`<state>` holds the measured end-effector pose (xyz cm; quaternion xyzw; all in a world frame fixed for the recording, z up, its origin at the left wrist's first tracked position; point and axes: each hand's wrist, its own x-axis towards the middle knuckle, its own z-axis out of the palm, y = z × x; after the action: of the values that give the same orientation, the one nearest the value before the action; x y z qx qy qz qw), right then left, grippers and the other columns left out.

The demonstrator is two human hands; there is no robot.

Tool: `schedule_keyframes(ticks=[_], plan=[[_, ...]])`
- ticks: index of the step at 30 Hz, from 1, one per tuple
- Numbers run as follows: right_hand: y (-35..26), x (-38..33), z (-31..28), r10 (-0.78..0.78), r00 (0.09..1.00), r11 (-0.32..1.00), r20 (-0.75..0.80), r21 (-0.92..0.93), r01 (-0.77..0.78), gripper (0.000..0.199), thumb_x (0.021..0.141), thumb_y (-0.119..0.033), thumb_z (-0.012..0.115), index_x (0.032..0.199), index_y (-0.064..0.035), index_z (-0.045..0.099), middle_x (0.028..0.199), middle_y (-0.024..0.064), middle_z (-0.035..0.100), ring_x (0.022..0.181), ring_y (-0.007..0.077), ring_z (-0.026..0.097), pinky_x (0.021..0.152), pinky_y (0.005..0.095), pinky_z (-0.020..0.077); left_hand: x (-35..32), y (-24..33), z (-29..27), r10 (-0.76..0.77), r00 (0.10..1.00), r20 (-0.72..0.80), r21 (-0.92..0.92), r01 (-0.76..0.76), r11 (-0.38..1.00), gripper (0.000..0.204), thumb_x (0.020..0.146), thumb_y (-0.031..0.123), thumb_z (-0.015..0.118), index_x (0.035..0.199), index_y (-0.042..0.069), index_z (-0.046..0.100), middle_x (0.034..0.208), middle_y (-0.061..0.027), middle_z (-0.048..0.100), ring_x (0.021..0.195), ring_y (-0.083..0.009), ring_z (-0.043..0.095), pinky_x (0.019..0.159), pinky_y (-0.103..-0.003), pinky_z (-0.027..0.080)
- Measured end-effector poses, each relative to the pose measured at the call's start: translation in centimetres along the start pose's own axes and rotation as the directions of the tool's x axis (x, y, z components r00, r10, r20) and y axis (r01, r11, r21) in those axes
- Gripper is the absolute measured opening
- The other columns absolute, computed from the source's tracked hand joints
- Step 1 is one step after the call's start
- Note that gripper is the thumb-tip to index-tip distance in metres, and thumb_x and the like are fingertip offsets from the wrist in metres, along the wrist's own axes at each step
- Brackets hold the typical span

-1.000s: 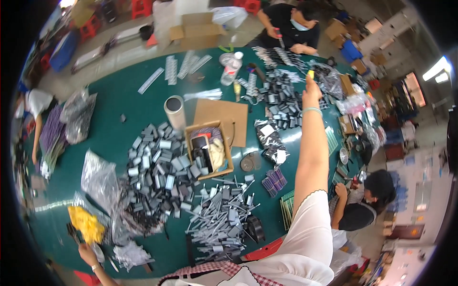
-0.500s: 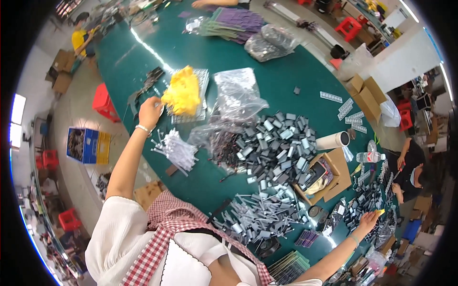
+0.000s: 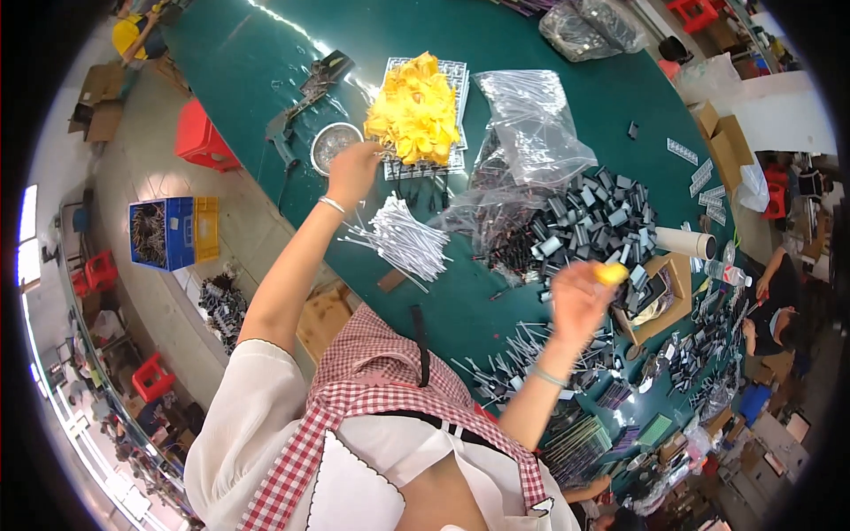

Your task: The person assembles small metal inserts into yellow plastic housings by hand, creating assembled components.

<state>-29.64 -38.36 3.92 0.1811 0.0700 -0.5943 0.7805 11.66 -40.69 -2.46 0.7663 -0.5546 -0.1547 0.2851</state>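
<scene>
A heap of soft yellow pieces (image 3: 414, 111) lies on white grid-like trays (image 3: 460, 88) on the green table. At its lower left edge is my left hand (image 3: 354, 173), fingers drawn together; whatever they pinch is too small to make out. Right beside that hand stands a round dish (image 3: 332, 146) with a pale rim. My right hand (image 3: 580, 305) is raised over the table's middle, closed on a small yellow piece (image 3: 611, 273) that is partly blurred. Behind it spreads a pile of grey and black rectangular blocks (image 3: 598, 212).
A bundle of white cable ties (image 3: 407, 239) lies before my left forearm. Clear plastic bags (image 3: 536, 115) sit mid-table. A hot glue gun (image 3: 283, 133) rests at the left edge. Right of the blocks are a cardboard box (image 3: 677, 296) and a bottle (image 3: 728, 273). A co-worker (image 3: 775, 301) sits far right.
My right hand has come back from the far right to the table's middle, carrying the yellow piece. My left hand has shifted off the dish to the yellow heap's lower edge. The view has swung.
</scene>
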Motion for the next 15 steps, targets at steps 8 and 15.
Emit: schedule_keyframes(ticks=[8,15], plan=[[18.3,8.0,-6.2,0.025,0.922,0.943,-0.387,-0.296,-0.15,0.03,0.087,-0.02,0.06,0.114,-0.0077,0.054,0.118,0.0067,0.055,0.109,0.0194,0.05,0.093,0.0362,0.0404,1.7,-3.7,3.3,0.318,0.943,0.102,-0.018,-0.318,0.948,0.024,0.076,0.004,0.057,0.099,0.01,0.061,0.089,-0.0074,0.062,0.081,-0.027,0.061,0.067,-0.035,0.05],[21.5,12.2,-6.8,-0.162,0.942,0.795,-0.294,-0.604,-0.051,0.023,0.087,-0.016,0.06,0.11,-0.0104,0.056,0.119,0.005,0.054,0.108,0.0152,0.05,0.091,0.0321,0.0415,4.6,-5.1,3.9,0.52,0.838,0.166,-0.085,-0.513,0.854,0.031,0.07,0.0,0.055,0.101,0.006,0.056,0.089,-0.0058,0.057,0.085,-0.0239,0.058,0.065,-0.032,0.049]])
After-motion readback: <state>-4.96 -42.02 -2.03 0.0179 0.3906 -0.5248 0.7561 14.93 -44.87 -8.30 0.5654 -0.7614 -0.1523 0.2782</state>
